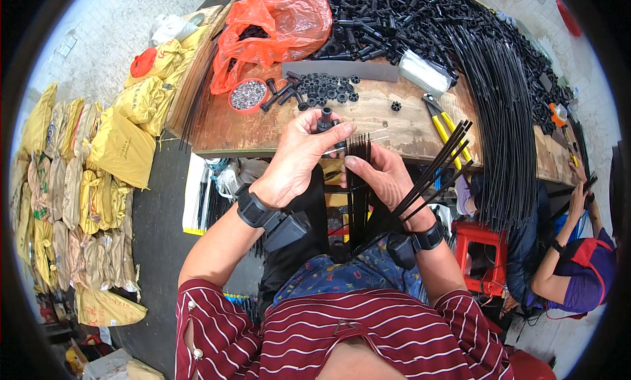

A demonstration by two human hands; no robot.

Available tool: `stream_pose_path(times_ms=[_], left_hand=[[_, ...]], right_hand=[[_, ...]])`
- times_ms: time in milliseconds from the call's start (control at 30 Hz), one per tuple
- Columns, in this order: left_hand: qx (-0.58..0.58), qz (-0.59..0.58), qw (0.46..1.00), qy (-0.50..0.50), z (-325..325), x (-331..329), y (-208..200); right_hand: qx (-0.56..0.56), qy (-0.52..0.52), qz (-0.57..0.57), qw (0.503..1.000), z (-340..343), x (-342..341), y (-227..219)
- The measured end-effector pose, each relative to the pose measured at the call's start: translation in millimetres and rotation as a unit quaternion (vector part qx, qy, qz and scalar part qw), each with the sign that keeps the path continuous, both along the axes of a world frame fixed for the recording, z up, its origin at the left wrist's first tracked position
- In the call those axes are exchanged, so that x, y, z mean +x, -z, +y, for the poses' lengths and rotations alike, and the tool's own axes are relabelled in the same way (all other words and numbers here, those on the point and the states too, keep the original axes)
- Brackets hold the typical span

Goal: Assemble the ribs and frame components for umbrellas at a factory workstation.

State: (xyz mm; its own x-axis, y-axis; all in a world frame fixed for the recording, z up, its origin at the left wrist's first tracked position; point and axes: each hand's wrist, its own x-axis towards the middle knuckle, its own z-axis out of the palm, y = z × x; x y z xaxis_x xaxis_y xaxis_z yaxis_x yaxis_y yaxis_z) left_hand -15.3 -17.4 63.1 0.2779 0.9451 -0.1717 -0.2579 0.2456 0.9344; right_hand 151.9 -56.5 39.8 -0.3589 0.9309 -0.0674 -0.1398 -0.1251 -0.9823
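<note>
Head view, only one. My left hand (299, 146) grips a black tubular part (325, 122), centre of frame, by the near edge of the tabletop (371, 108). My right hand (384, 179) pinches a bunch of black rods (358, 212) just beside it: tips up, lengths hanging toward lower centre. Can't tell if rods and part touch; fingers hide it.

Risks, my read:
- Right thumb eases off: rods fan out or slide lapward, nothing visible under them.
- Thin silver wire (376, 131) pokes out sideways between my hands; a careless twist could bend it or jab a finger.
- Second set of rods (427, 170) crosses my right wrist, right of centre, overlapping the yellow-handled cutters (442, 140) in view. Contact unclear. Swing that arm and the cutters could go over the edge.
</note>
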Motion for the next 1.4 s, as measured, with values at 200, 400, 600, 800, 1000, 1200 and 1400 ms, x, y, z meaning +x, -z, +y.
stream_pose_path(times_ms=[200,400,600,800,1000,1200,1400], left_hand=[[0.007,0.016,1.0,-0.014,0.2,-0.1,0.7],[0.018,0.009,1.0,-0.008,-0.4,0.9,0.4],[0.013,0.014,1.0,0.004,0.0,-0.9,2.5],[0.012,-0.004,1.0,0.01,0.1,-2.2,5.1],[-0.016,-0.126,0.991,0.048,-7.8,-9.8,15.0],[-0.035,-0.222,0.97,0.092,-22.4,-16.8,15.7],[-0.061,-0.257,0.962,0.065,-21.0,-15.9,36.9]], right_hand=[[-0.005,-0.004,-0.016,1.0,0.7,1.5,1.1],[0.013,-0.002,-0.005,1.0,0.7,0.9,4.5],[0.012,0.001,-0.014,1.0,0.0,1.5,3.9],[0.005,0.021,-0.022,1.0,-0.6,-2.0,0.7],[-0.002,0.051,0.001,0.999,-2.2,0.6,5.8],[0.0,0.069,0.008,0.998,-4.8,2.2,3.9],[0.006,0.052,0.012,0.999,-5.6,1.6,2.9]])
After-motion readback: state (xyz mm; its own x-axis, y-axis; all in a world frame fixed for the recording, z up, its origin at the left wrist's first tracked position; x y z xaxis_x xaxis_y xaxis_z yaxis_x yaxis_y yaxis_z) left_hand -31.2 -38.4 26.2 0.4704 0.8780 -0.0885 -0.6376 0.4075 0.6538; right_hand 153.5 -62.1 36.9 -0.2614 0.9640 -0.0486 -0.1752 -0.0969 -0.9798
